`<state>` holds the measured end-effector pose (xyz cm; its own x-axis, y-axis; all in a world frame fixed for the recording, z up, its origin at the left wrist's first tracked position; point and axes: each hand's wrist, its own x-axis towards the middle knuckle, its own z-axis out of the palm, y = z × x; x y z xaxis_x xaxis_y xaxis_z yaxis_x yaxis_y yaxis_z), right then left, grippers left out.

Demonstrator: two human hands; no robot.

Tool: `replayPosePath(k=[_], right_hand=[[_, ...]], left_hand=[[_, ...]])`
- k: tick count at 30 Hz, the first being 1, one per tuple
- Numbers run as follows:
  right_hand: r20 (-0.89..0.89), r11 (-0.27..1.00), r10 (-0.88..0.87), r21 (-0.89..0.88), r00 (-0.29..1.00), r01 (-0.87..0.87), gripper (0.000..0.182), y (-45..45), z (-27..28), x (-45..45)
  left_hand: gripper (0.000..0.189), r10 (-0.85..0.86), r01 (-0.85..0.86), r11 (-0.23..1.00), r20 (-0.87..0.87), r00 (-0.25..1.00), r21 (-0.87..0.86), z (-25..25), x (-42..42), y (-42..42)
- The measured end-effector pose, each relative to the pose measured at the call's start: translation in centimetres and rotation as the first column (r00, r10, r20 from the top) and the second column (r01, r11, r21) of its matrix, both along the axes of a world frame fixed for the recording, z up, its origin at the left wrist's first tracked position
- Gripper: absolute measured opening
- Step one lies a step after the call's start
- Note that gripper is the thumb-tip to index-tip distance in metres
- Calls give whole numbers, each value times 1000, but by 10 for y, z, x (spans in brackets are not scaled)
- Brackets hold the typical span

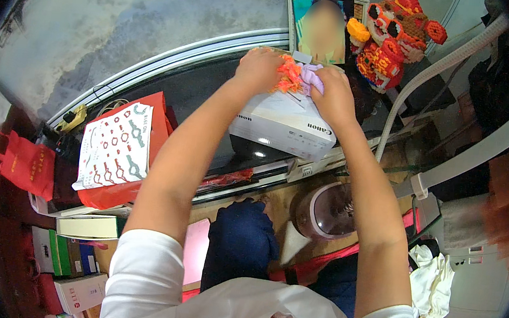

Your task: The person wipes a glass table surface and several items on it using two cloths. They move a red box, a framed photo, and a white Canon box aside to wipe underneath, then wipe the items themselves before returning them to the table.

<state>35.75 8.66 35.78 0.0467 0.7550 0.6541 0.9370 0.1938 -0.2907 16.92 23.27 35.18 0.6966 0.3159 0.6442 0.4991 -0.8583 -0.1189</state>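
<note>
A white Canon carton (284, 122) sits on the black-topped cabinet in front of me. A fluffy orange yarn piece (290, 74) and a bunched purple cloth or yarn piece (310, 77) lie side by side at its top. My left hand (260, 70) reaches over the carton's left side, against the orange piece; its curled fingertips are hidden, so its hold cannot be told. On the right, my right hand (336, 93) has its thumb pressed over the purple piece, with the other fingers curled behind it.
A framed photo (321, 31) and a red-orange brick-built lion figure (385, 42) stand behind. Left lie a printed white sheet (116, 144) on a red bag (160, 126) and a red tote (28, 165). A grey hose (400, 100) arcs at right; a rounded appliance (330, 211) sits below.
</note>
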Motion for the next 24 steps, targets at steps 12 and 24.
replayPosePath(k=[12,24], right_hand=[[42,1000,-15,-6,999,15,35,0,1,10],[97,997,-25,-64,995,32,30,6,4,1]], left_hand=[[35,-67,128,973,298,952,-191,2,-37,-164],[30,421,788,139,756,501,-600,-25,-88,-37]])
